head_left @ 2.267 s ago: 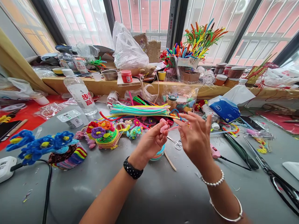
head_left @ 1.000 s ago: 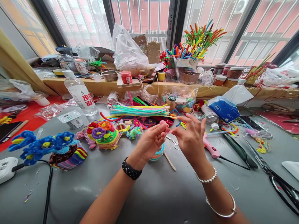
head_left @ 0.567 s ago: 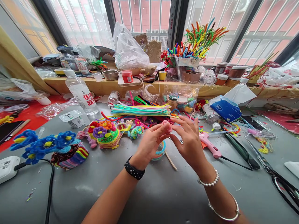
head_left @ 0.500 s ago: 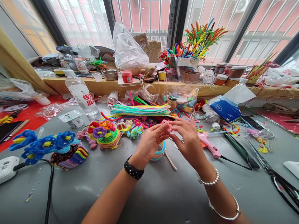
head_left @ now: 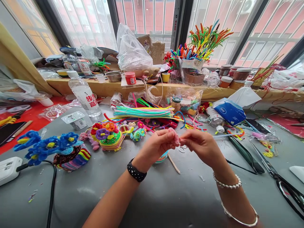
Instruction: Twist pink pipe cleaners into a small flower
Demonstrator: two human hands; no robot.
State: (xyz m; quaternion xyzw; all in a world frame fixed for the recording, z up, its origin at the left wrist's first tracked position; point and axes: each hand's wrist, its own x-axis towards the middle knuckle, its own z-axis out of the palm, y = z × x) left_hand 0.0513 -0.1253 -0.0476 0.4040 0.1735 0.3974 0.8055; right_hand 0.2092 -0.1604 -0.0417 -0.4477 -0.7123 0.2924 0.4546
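Observation:
My left hand [head_left: 158,145] and my right hand [head_left: 201,145] meet above the grey table [head_left: 152,202]. Both pinch a small pink pipe-cleaner piece [head_left: 174,134] between their fingertips. The left hand's fingers curl round its coiled end. The right hand's fingers are folded in, pinching the other end. Small scissors [head_left: 182,148] and a wooden stick [head_left: 174,163] lie on the table just under the hands. A bundle of pastel pipe cleaners [head_left: 142,112] lies behind them.
Finished pipe-cleaner flowers: blue ones [head_left: 45,147] at left, a colourful round piece [head_left: 108,136] nearer the middle. A water bottle [head_left: 83,95], a tissue pack [head_left: 229,110], large black scissors [head_left: 280,177] at right, a white power strip [head_left: 9,167] with black cable at left.
My right hand's fingers, spread before, have folded in to a pinch, and both hands have dropped a little towards the table. The pink glue gun is now hidden behind the right hand.

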